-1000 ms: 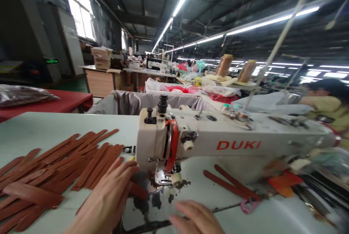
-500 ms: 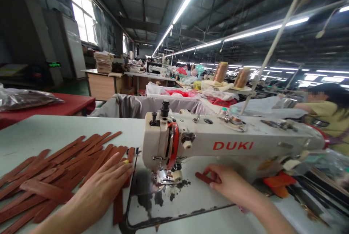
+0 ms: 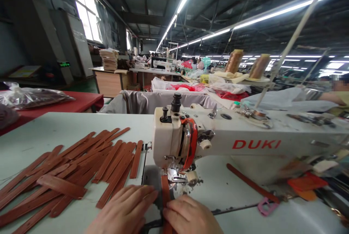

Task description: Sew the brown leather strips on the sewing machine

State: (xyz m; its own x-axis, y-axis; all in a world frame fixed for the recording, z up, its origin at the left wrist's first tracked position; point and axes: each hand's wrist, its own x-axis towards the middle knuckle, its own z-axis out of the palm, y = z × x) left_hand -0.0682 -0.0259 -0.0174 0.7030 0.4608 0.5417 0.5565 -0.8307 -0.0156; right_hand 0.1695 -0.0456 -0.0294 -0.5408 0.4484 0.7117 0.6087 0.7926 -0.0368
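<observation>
A brown leather strap (image 3: pixel 165 186) lies lengthwise at the presser foot (image 3: pixel 174 176) of a white sewing machine (image 3: pixel 218 139) marked DUKI. My right hand (image 3: pixel 192 214) has its bent fingers pressed on the near part of this strap, partly covering it. Just left of it, my left hand (image 3: pixel 127 208) rests low over the machine bed, fingers stretched forward and lying flat; I see nothing in it. A pile of brown straps (image 3: pixel 68 157) spreads over the table left of the machine. Another single strap (image 3: pixel 251 183) lies slantwise beneath the machine arm.
A pink ring-shaped piece (image 3: pixel 267 205) touches the single strap's near end. Orange pieces (image 3: pixel 307 185) lie at the right. Behind the machine stand a grey cloth-lined bin (image 3: pixel 139 101) and thread cones (image 3: pixel 233 61). Far right, a person's arm (image 3: pixel 331 97) shows.
My left hand has left the strap pile and moved right to the machine bed. My right hand has let go of the strap under the arm and come left to the one at the foot.
</observation>
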